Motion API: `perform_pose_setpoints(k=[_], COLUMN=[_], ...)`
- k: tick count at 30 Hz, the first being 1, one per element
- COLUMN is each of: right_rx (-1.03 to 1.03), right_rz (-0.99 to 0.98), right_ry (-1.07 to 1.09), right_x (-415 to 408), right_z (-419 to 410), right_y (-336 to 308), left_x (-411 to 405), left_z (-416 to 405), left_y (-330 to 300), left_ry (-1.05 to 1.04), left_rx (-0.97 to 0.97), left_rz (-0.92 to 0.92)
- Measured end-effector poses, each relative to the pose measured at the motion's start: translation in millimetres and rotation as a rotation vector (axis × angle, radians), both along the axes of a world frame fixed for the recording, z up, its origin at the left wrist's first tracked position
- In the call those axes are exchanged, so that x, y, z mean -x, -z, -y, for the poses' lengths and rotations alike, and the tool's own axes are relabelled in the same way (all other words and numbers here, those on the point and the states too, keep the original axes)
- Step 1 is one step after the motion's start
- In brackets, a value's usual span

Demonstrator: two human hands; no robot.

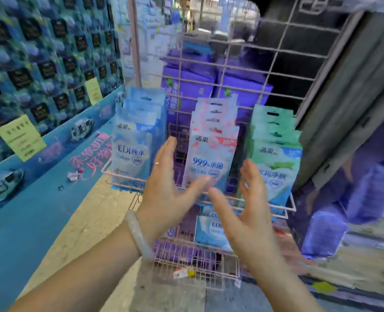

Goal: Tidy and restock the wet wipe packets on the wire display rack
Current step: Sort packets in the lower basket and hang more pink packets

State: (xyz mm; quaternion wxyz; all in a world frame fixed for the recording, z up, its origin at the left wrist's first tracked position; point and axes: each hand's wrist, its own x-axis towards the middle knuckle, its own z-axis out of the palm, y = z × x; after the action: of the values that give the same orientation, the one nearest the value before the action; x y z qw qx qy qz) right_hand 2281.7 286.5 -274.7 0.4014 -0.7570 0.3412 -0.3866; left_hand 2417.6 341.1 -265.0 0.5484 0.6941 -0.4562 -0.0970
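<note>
Blue product posters cover the wall on the left, and a pink wire display rack (pixel 211 70) stands in front of the person on a pavement-like floor. Three rows of wet wipe packets hang at its middle tier: blue packets (pixel 133 152) on the left, pink packets (pixel 211 154) in the centre and green packets (pixel 275 163) on the right. Large purple packs (pixel 186 86) sit behind the mesh, and one more blue packet (pixel 211 230) lies in the lower basket (pixel 197 264).

Both hands are raised before the pink row, palms facing each other. The left hand (pixel 166 183) has its fingers spread and holds nothing; the right hand (pixel 245 208) is likewise spread and empty, so neither grip is closed on a packet. The picture is smeared, so whether the left thumb touches the front pink packet is hard to say.

Risks from here, as I judge them: squeezing the pink stack from both sides could buckle the soft packets or slip their hang holes off the hook. The right hand is near the green row and could knock it askew. A dislodged packet would likely drop into the basket or onto the floor.
</note>
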Motion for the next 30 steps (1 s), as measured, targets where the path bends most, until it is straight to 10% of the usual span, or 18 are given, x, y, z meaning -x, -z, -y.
perform_pose_setpoints(k=[3,7,13,30], right_rx=[-0.233,-0.500,-0.581,-0.496], right_rz=[-0.074,0.045,0.174,0.187], right_ry=[-0.011,-0.001,0.028,0.052], right_x=[-23.3,-54.5,-71.2,-74.0], right_z=[20.4,47.5,65.5,72.0], right_y=[-29.6,-43.3,-38.6,-27.5], left_x=[-18.2,-28.1,-25.1,-36.6], left_z=[40.8,65.6,63.3,72.3], left_y=[-25.8,-34.3,-28.9,-34.0], left_ry=[0.127,0.163,0.368,0.465], left_rx=[-0.184,-0.380,-0.156,-0.205], left_rz=[-0.373,-0.390,-0.702,-0.723])
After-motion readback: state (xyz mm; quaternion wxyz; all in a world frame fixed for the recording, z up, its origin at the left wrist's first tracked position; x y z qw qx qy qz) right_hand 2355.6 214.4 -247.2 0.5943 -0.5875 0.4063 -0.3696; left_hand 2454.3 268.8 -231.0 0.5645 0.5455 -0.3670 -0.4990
